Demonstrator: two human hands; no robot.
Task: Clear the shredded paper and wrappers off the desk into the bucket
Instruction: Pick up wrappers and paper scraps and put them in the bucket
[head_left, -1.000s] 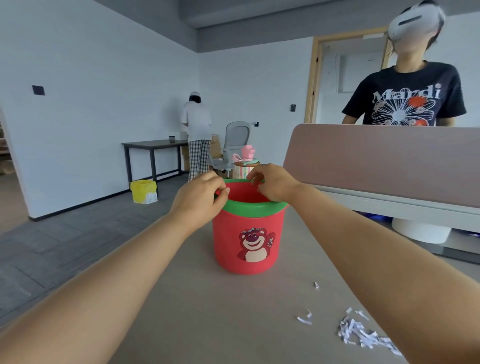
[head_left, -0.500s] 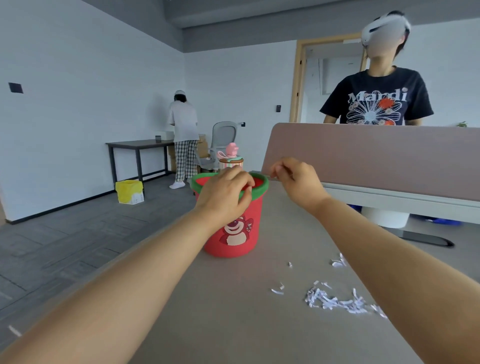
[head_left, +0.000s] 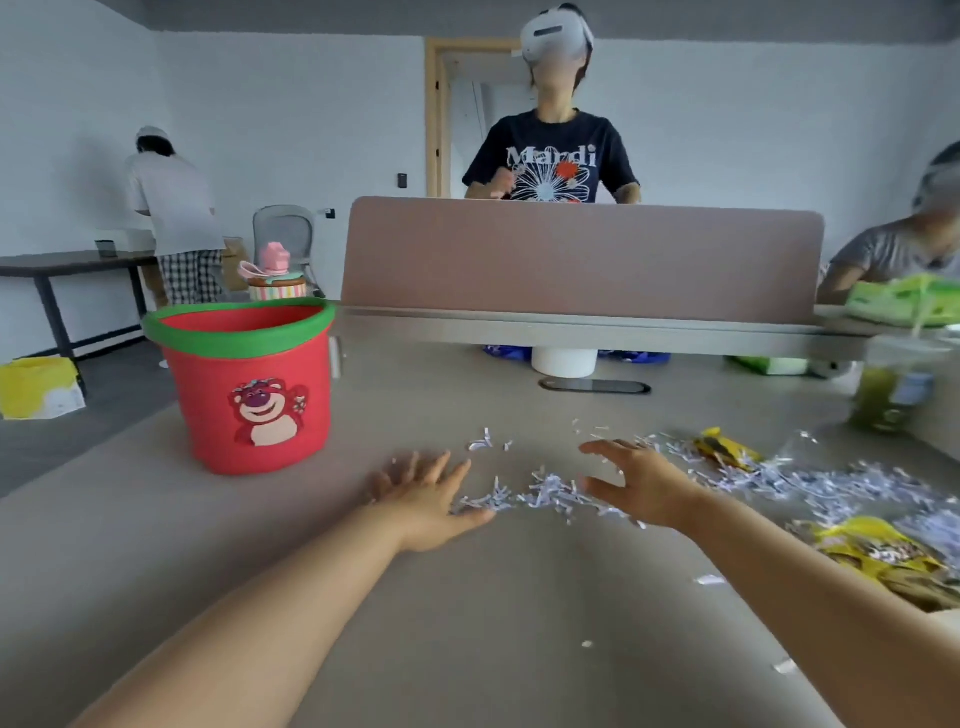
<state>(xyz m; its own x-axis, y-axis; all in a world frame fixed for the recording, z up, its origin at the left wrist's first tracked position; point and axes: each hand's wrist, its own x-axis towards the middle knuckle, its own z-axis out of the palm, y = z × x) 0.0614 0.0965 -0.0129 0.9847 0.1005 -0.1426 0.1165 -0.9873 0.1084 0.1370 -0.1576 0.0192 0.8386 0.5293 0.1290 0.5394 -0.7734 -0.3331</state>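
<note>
- The bucket (head_left: 254, 384) is red with a green rim and a cartoon bear on its front; it stands upright on the left part of the desk (head_left: 493, 623), well apart from the litter.
- The shredded paper (head_left: 550, 493) is thin white strips; a small heap lies between the two hands, and a wider drift runs off to the right; stray bits lie further out on the desk.
- The far wrapper (head_left: 724, 452) is yellow and crumpled, lying among the shreds beyond the right hand; the near wrapper (head_left: 883, 556) is yellow too, and lies by the right forearm.
- The left hand (head_left: 423, 499) is spread wide with fingers straight, low over the desk just left of the heap, holding nothing; its thumb is at the heap's edge.
- The right hand (head_left: 641, 488) is open too, fingers splayed and slightly arched over the shreds, gripping nothing; whether it touches them I cannot tell.
- Count: one bucket; two wrappers; two hands; shreds too many to number.
- Around: a pinkish divider panel (head_left: 582, 260) stands across the desk's far edge; a blurred green bottle (head_left: 883, 400) stands at the right; a pink-lidded cup (head_left: 272, 275) shows behind the bucket; three other people are in the room; nothing lies between heap and bucket.
</note>
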